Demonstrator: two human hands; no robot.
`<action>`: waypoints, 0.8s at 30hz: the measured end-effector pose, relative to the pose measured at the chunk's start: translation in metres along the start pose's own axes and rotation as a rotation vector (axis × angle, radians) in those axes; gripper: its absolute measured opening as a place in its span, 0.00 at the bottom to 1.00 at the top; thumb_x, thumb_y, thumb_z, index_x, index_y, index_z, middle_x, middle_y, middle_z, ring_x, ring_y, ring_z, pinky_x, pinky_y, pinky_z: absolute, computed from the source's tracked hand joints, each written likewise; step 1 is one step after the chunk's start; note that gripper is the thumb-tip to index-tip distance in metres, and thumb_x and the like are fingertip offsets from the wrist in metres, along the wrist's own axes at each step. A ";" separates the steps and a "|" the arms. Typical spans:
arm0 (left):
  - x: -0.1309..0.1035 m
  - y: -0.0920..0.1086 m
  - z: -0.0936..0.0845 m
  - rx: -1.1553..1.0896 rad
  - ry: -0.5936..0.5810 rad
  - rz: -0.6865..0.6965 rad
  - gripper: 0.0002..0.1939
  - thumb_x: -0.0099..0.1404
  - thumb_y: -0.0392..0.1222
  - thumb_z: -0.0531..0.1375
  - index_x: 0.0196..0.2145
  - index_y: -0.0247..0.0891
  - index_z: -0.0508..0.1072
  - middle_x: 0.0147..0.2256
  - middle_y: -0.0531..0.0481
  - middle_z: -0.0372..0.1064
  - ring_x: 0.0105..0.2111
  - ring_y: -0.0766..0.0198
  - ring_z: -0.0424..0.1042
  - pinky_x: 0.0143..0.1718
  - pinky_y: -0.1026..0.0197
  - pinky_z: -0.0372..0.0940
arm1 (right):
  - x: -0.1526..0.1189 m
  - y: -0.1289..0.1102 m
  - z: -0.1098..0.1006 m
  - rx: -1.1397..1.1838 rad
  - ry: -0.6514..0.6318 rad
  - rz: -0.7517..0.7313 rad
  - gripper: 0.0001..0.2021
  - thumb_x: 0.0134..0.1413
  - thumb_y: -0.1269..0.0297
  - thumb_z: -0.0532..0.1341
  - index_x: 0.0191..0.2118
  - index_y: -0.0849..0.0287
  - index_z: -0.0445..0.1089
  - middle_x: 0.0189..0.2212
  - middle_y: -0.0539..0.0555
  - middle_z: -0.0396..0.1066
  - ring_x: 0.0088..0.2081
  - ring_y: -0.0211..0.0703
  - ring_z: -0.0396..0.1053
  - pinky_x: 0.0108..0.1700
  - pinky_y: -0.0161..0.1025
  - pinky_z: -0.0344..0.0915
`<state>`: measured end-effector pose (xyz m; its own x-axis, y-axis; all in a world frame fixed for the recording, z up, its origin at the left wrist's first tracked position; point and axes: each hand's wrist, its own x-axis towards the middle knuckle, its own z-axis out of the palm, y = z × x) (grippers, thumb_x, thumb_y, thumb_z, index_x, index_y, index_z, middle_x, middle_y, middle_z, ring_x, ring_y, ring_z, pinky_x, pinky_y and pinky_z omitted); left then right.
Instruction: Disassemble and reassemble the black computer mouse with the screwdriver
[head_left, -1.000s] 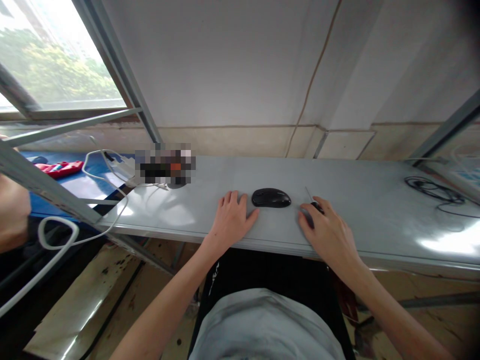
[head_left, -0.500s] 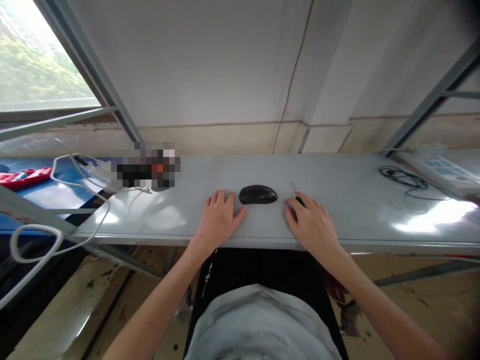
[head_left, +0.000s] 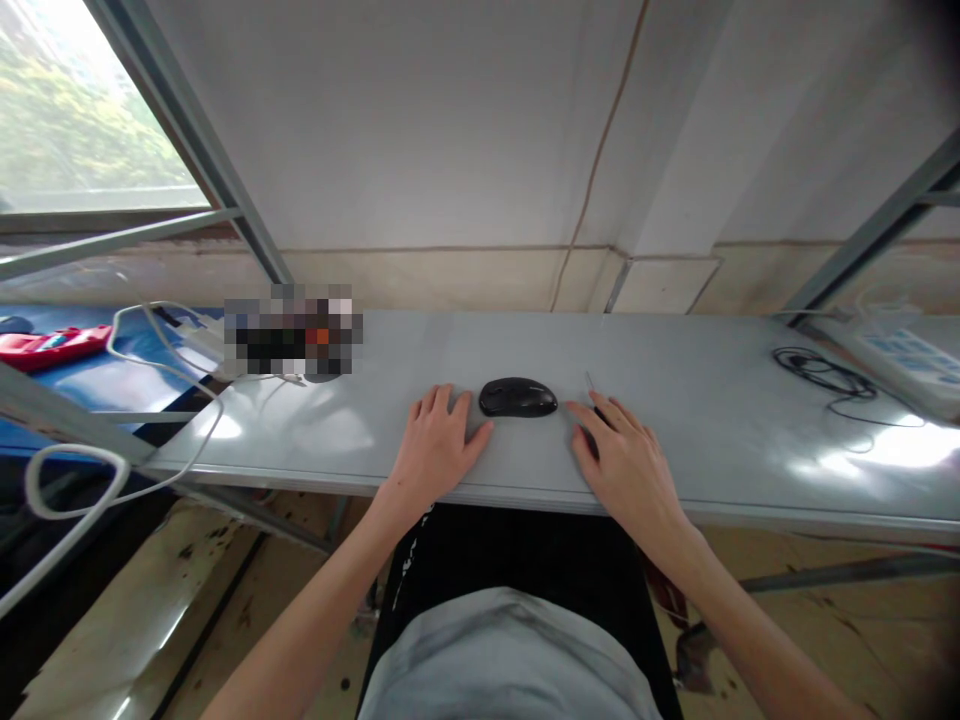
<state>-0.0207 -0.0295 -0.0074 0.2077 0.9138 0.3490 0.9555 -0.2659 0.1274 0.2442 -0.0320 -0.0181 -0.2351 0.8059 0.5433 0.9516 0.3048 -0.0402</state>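
Note:
A black computer mouse (head_left: 517,397) lies on the grey desk (head_left: 457,350) between my two hands, touched by neither. To its left, my left hand (head_left: 437,440) rests palm down on the desk, fingers apart, holding nothing. On the other side, my right hand (head_left: 626,452) lies over a dark-handled tool whose thin metal shaft (head_left: 589,381) points away from me. Most of the tool is hidden under the palm and fingers. My right index finger is stretched toward the mouse, and the right fingers are spread rather than wrapped round the handle.
A coiled black cable (head_left: 821,372) lies at the right, near a power strip (head_left: 911,355). White cables (head_left: 206,390) hang over the left edge. A pixelated area covers items at the back left. Red object (head_left: 64,345) sits on a blue surface. Metal frame posts rise on both sides.
My right index finger has lifted off the tool and stretched out toward the mouse. The view has shifted slightly. My left hand rests as before.

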 end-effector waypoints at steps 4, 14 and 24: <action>0.001 0.001 -0.001 -0.001 -0.012 -0.002 0.23 0.78 0.53 0.57 0.61 0.34 0.72 0.59 0.30 0.68 0.62 0.36 0.67 0.60 0.37 0.66 | -0.001 0.002 0.004 0.024 -0.017 -0.016 0.16 0.72 0.66 0.58 0.57 0.60 0.79 0.64 0.68 0.73 0.65 0.75 0.70 0.53 0.65 0.76; 0.000 0.001 -0.006 0.002 -0.042 0.002 0.24 0.79 0.52 0.55 0.66 0.37 0.71 0.59 0.31 0.68 0.62 0.37 0.68 0.60 0.37 0.67 | 0.001 -0.003 0.003 0.046 -0.052 -0.003 0.17 0.73 0.66 0.57 0.58 0.59 0.79 0.66 0.65 0.72 0.68 0.78 0.65 0.58 0.68 0.74; 0.001 0.003 -0.007 -0.010 -0.038 -0.006 0.23 0.79 0.52 0.57 0.63 0.36 0.73 0.60 0.30 0.68 0.63 0.35 0.68 0.61 0.35 0.67 | 0.004 -0.004 0.003 0.004 -0.066 0.012 0.21 0.74 0.64 0.57 0.66 0.57 0.74 0.69 0.68 0.68 0.72 0.78 0.58 0.64 0.71 0.67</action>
<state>-0.0187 -0.0312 -0.0003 0.2104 0.9262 0.3128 0.9547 -0.2635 0.1382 0.2391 -0.0282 -0.0183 -0.2367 0.8411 0.4864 0.9537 0.2968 -0.0493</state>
